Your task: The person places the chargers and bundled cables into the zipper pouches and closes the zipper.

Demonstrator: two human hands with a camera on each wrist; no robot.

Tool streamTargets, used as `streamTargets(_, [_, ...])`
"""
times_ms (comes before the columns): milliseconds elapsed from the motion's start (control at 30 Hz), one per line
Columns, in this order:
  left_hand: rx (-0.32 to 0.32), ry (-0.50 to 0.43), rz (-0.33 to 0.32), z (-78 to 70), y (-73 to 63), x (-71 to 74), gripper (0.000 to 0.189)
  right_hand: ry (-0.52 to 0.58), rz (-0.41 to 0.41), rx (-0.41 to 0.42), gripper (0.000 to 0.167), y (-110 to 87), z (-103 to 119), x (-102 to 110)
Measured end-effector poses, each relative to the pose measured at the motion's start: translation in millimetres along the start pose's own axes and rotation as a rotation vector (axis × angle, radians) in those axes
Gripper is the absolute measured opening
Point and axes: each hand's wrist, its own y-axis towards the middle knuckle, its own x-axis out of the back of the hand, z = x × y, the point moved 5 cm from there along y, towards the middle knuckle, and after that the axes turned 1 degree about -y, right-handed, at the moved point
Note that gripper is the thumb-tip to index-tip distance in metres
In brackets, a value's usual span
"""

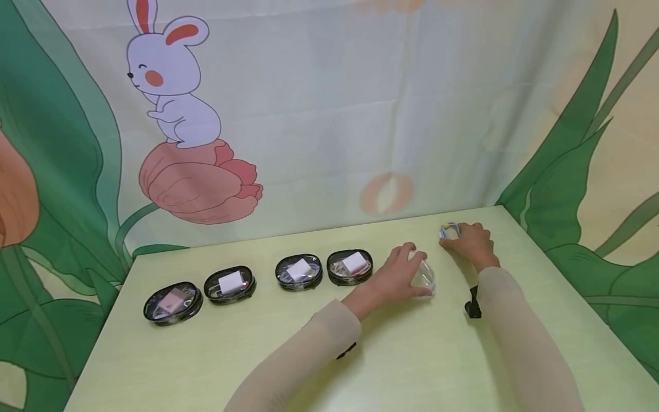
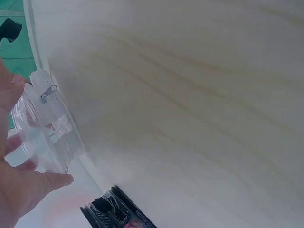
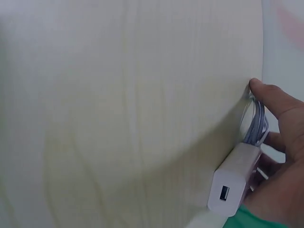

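My left hand (image 1: 392, 279) grips a small clear plastic zip case (image 1: 426, 277) on the right part of the table, fingers and thumb around its sides. In the left wrist view a zipper pull (image 2: 49, 93) shows on that case, which looks transparent. Farther right, near the table's back edge, my right hand (image 1: 475, 245) holds a coiled bluish-white cable (image 1: 449, 230) with a yellow patch. A white USB charger plug (image 3: 233, 183) lies against the coil in the right wrist view, beside the curled fingers.
Several black-rimmed clear oval cases stand in a row to the left, including the nearest one (image 1: 350, 267) and the farthest (image 1: 173, 303); each holds a plug and cable. Behind the table (image 1: 247, 355) hangs a printed cloth (image 1: 309, 114).
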Motion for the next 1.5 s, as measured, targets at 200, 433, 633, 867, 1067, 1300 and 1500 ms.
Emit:
streamTargets(200, [0.001,0.015,-0.002,-0.3,0.7,-0.7,0.078,0.016,0.000,0.071,0.084,3.8,1.9,-2.1])
streamTargets(433, [-0.013,0.017,-0.005,-2.5,0.4,1.0,0.078,0.048,-0.020,0.102,0.074,-1.3,-3.4,0.6])
streamTargets(633, [-0.020,0.014,-0.001,-3.1,0.0,0.6,0.077,0.080,-0.026,0.078,0.072,-5.1,-7.6,5.3])
streamTargets(867, [-0.009,0.004,-0.009,-1.1,0.4,0.3,0.077,0.170,-0.074,0.071,0.074,-2.7,-17.4,11.8])
streamTargets(1067, [-0.011,0.000,-0.008,-0.6,0.2,1.3,0.077,0.233,-0.089,0.071,0.074,-3.3,-18.3,19.7])
streamTargets(1300, [-0.011,-0.012,-0.005,1.1,0.2,1.2,0.077,0.289,-0.037,0.052,0.085,-5.6,-24.1,21.8])
streamTargets(1500, [-0.017,-0.008,-0.003,3.1,0.6,-0.3,0.077,0.318,0.005,0.065,0.087,-14.4,-21.7,25.4])
